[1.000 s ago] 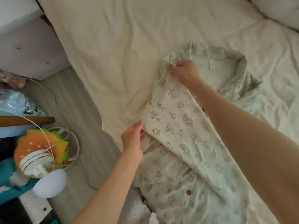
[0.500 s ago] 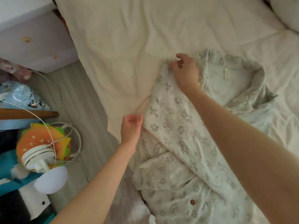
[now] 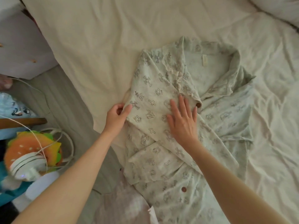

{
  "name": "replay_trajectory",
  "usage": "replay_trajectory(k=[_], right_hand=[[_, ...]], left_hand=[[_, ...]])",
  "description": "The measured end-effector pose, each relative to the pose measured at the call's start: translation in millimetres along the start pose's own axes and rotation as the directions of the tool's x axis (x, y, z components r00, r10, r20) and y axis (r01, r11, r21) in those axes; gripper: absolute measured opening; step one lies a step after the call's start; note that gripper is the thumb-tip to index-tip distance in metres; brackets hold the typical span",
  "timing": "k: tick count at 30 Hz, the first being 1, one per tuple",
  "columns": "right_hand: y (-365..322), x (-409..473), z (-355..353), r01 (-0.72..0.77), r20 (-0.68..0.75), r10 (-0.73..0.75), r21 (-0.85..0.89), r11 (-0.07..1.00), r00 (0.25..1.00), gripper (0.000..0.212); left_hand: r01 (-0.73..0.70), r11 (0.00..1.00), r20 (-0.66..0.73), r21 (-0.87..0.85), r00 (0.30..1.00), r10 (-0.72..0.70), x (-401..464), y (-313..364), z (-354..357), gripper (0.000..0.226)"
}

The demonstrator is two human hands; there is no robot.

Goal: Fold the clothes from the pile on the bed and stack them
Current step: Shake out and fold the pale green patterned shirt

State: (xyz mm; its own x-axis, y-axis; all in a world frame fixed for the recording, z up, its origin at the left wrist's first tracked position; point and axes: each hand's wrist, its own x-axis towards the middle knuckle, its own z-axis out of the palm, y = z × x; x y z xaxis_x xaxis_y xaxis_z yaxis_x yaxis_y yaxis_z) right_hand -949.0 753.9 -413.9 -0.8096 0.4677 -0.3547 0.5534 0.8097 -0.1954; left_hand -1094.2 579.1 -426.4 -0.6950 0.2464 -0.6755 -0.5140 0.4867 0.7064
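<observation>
A pale green pajama shirt (image 3: 223,113) printed with small cats and crosses lies spread on the cream bed sheet (image 3: 113,38), collar toward the far side, brown buttons down its front. Its left sleeve is folded across the front. My left hand (image 3: 118,115) pinches the shirt's left folded edge between thumb and fingers. My right hand (image 3: 182,120) lies flat with fingers spread on the folded-over sleeve, beside the top button.
The bed's left edge drops to a grey floor (image 3: 53,97). A burger-shaped cushion (image 3: 32,147) with a white device and cables sits at lower left. A white cabinet (image 3: 21,50) stands at upper left. A pillow (image 3: 278,8) shows at the top right corner.
My right hand let go of the shoulder area and moved down, now flat on the folded sleeve. My left hand has taken a pinch on the fold's left edge.
</observation>
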Motion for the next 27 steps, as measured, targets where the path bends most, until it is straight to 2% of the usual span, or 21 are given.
replay_trajectory(k=[5, 10, 14, 17, 21, 24, 27], right_hand=[[17.6, -45.3, 8.3, -0.076, 0.035, 0.075, 0.023, 0.997, 0.997, 0.055], [39.5, -107.5, 25.9, -0.143, 0.057, 0.139, 0.064, 0.988, 0.989, 0.058], [75.8, -156.8, 38.7, -0.284, 0.103, 0.275, 0.084, 0.955, 0.956, 0.062], [108.5, -197.6, 47.3, -0.285, 0.141, 0.279, 0.023, 0.958, 0.95, 0.061], [141.9, -260.7, 60.4, -0.348, 0.188, 0.342, -0.001, 0.938, 0.921, 0.059], [153.3, -295.6, 67.1, -0.434, 0.172, 0.419, 0.065, 0.898, 0.892, 0.056], [155.9, -321.0, 70.0, -0.537, 0.163, 0.515, 0.161, 0.828, 0.842, 0.05]], left_hand=[[0.106, 0.994, 0.121, 0.024, 0.987, -0.108, -37.7, -31.6, -0.4, 0.04], [0.236, 0.96, 0.253, 0.151, 0.93, -0.269, -88.4, -89.9, -1.6, 0.039], [0.277, 0.939, 0.151, 0.203, 0.939, -0.309, -119.8, -130.6, -10.8, 0.025], [0.269, 0.935, 0.07, 0.229, 0.954, -0.292, -146.2, -150.6, -18.4, 0.019], [0.305, 0.91, 0.062, 0.283, 0.94, -0.334, -188.2, -174.6, -24.6, 0.016], [0.325, 0.894, 0.037, 0.309, 0.935, -0.353, -218.1, -193.1, -25.5, 0.011], [0.327, 0.909, 0.009, 0.259, 0.94, -0.341, -243.7, -208.1, -23.7, 0.011]])
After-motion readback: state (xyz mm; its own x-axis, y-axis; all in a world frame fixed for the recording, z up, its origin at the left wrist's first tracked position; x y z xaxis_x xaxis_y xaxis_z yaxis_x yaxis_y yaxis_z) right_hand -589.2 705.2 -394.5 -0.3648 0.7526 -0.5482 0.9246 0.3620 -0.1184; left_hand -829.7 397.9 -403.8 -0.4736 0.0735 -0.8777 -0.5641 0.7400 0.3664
